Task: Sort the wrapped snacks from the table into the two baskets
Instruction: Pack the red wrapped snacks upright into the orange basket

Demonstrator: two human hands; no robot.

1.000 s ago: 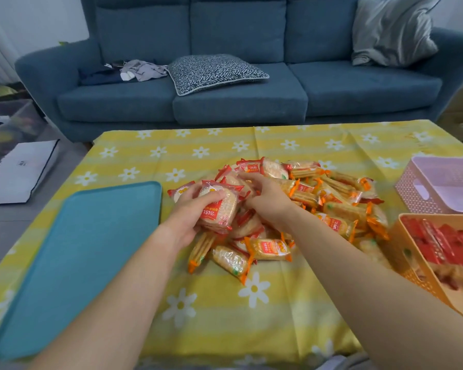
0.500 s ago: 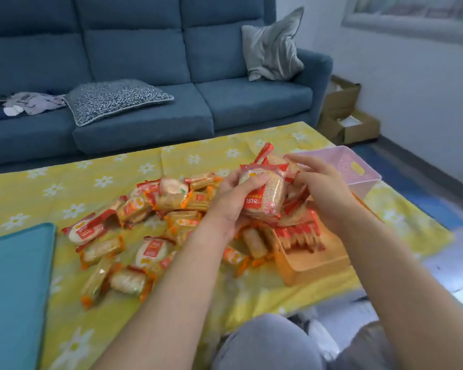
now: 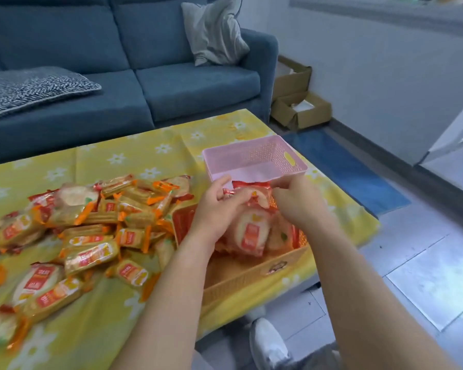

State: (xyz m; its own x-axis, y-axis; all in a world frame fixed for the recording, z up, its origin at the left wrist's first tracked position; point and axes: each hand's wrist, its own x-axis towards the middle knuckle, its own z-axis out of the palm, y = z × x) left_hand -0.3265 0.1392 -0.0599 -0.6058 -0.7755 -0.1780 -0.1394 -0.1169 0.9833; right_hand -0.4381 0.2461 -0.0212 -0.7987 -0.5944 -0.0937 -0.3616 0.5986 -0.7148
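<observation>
As the red-wrapped snack (image 3: 251,194) is judged light and crushable, it is gripped by left hand (image 3: 216,209) and right hand (image 3: 296,202) — best at wrapper edges.

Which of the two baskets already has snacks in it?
The orange basket, nearest the person, holds red-wrapped snacks; the left hand and right hand hold another packet over it. The pink basket behind it shows only its bare floor.
</observation>
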